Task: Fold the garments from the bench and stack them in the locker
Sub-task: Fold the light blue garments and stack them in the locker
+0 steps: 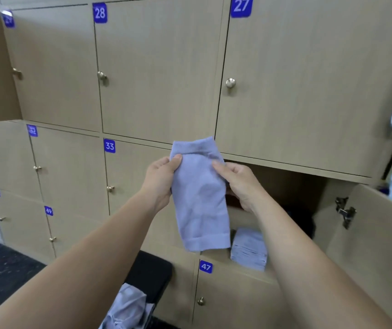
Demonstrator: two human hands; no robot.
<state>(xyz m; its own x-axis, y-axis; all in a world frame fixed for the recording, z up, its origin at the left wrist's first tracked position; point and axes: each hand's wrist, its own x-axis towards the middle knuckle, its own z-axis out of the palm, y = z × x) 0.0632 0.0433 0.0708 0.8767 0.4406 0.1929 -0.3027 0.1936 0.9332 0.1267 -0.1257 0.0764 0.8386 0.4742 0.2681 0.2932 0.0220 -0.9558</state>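
The open locker [285, 186] faces you, its door swung out to your right. Below it, the dark surface [152, 271] carries one crumpled garment [128, 307] toward its near end. You hold the lilac garment [199, 198] in the air before the locker mouth, its top flap doubled over and the rest hanging loose. The folded stack [249, 250] sits right at the front edge of the locker floor. Your left grip [160, 179] pinches the garment's left side, thumb in front; your right grip [242, 184] pinches the right side. The hanging half could swing open as you lower it. A nudge at that front edge would likely tip the stack out.
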